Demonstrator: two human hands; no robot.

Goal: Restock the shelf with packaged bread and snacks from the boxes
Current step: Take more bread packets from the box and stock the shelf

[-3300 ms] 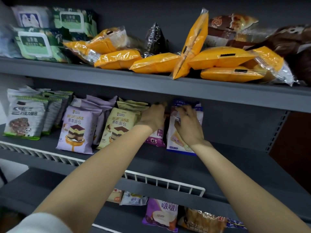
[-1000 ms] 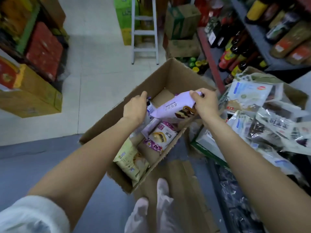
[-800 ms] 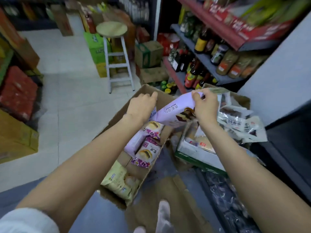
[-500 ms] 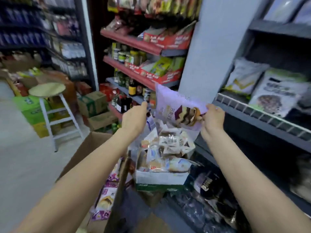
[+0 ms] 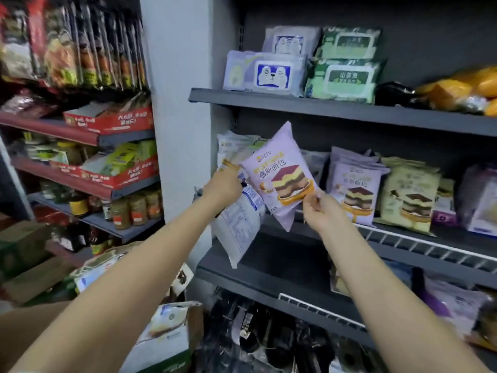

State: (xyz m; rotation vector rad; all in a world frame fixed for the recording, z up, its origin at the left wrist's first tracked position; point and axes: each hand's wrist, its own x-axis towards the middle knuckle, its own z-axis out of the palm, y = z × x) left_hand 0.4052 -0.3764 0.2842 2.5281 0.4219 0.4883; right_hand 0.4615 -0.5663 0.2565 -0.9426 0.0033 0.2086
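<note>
Both arms are up at the dark grey metal middle shelf (image 5: 403, 239), and each hand has bread. The right hand (image 5: 321, 212) pinches the lower right edge of a lilac plastic packet printed with a layered cake slice (image 5: 279, 176), tilted on a corner and hanging in the air just in front of the shelf. The left hand (image 5: 223, 185) is curled round a cluster of packets, with a pale white packet showing a printed nutrition table (image 5: 238, 227) dangling below it; exactly how many it holds I cannot tell.

Risk, as I judge it: that dangling white packet is held only near its top, and slick film could slip out and drop toward the open cardboard box on the floor (image 5: 166, 337). The lilac packet is held by a thin pinch at one edge, so a nudge against the shelf lip could twist it loose. Pushing it in carelessly could also topple the standing row of matching lilac cake packets (image 5: 352, 184) and the pale yellow cake packets (image 5: 408, 195) beside them.

Room to move: there looks to be a gap on the shelf between the white-and-green packets at the far left (image 5: 236, 146) and the lilac row, right behind the held packet. The white wire fence along the shelf front (image 5: 419, 243) has to be cleared from above, and the upper grey shelf board (image 5: 336, 110) caps the headroom
</note>
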